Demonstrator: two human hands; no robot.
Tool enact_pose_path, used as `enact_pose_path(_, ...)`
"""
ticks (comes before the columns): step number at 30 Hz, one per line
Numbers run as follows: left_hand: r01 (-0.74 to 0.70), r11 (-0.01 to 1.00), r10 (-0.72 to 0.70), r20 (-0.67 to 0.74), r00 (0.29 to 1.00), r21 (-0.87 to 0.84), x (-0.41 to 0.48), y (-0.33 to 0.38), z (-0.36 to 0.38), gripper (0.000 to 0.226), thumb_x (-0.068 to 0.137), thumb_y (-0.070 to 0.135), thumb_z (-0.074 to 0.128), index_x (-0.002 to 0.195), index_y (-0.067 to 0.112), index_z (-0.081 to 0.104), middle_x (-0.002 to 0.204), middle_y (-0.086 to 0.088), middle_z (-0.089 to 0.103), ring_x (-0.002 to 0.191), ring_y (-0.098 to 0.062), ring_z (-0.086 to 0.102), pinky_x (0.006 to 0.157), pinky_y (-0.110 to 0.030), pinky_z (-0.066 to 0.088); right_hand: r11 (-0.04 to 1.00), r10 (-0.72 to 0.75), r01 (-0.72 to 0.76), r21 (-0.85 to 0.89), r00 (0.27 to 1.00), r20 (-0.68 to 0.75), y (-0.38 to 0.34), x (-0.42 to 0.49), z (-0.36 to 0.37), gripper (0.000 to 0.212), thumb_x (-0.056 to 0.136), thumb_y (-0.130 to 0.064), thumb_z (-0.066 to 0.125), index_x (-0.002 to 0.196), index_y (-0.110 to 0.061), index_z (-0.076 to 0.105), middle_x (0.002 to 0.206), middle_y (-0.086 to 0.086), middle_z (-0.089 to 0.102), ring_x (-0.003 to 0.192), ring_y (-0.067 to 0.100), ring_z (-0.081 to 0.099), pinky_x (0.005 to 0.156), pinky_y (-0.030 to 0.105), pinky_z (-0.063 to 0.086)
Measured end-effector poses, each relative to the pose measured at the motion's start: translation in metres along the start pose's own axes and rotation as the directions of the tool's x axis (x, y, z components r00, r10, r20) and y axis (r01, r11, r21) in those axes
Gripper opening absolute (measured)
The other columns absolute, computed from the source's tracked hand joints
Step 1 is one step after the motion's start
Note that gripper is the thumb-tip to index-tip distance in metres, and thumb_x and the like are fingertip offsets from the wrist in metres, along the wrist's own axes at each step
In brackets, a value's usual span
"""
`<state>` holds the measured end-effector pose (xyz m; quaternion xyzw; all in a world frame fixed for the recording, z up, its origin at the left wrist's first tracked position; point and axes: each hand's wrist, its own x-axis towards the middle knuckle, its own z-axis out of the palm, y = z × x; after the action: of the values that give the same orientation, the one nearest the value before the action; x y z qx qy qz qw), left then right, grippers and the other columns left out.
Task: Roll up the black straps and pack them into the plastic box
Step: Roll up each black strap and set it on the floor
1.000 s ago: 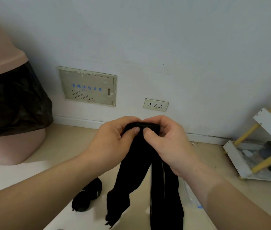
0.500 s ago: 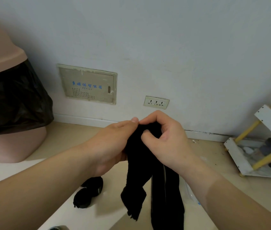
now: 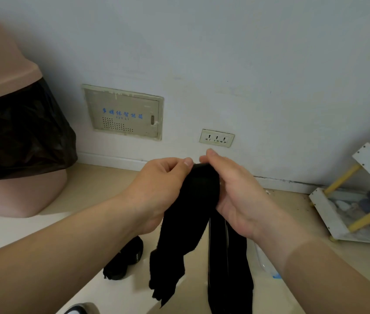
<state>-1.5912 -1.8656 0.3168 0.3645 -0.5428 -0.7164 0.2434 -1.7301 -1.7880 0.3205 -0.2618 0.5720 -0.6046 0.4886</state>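
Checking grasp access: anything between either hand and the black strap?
Nothing visible. Left hand and right hand grip the top of the black strap directly; its ends hang free. A rolled strap lies below, left.

Diffuse, fairly dim light; wall evenly lit with a bluish cast. Wide-angle curvature bends the frame edges; black strap renders as near-featureless dark.

Beige floor: pink bin at left, rolled black strap in middle, white-yellow rack at right.
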Motion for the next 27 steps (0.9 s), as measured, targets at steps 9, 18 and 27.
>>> enact_pose_path(9, -0.291, 0.885, 0.326, -0.036, 0.945, 0.363, 0.0, -0.001, -0.006, 0.016, 0.105, 0.023, 0.062, 0.102, 0.029, 0.077, 0.093, 0.004, 0.079, 0.09, -0.015, 0.075, 0.081, -0.034, 0.062, 0.978, -0.085, 0.084, -0.189, 0.996, 0.001, 0.011, 0.004, -0.005, 0.03, 0.109, -0.027, 0.058, 0.116, -0.004, 0.075, 0.121, 0.03, 0.072, 0.114, 0.044, 0.072, 0.107, 0.063, 0.053)
enact_pose_path(18, 0.07, 0.995, -0.076, 0.087, 0.993, 0.073, 0.002, -0.003, -0.007, 0.042, 0.106, 0.052, 0.053, 0.121, 0.018, 0.072, 0.113, -0.014, 0.077, 0.105, -0.028, 0.076, 0.1, -0.047, 0.059, 0.954, -0.223, 0.201, -0.222, 0.971, -0.081, 0.013, 0.006, -0.007, 0.029, 0.105, -0.006, 0.061, 0.1, -0.026, 0.081, 0.102, 0.008, 0.081, 0.101, 0.028, 0.077, 0.086, 0.039, 0.063)
enact_pose_path(27, -0.089, 0.991, 0.09, -0.004, 0.996, 0.102, 0.003, 0.003, -0.008, 0.014, 0.106, 0.028, 0.061, 0.11, 0.019, 0.071, 0.089, -0.001, 0.072, 0.077, -0.012, 0.067, 0.066, -0.025, 0.052, 0.971, -0.189, 0.19, -0.144, 0.982, 0.017, 0.01, 0.006, -0.01, 0.024, 0.101, -0.005, 0.065, 0.114, -0.021, 0.078, 0.115, 0.013, 0.077, 0.103, 0.023, 0.075, 0.091, 0.04, 0.06)
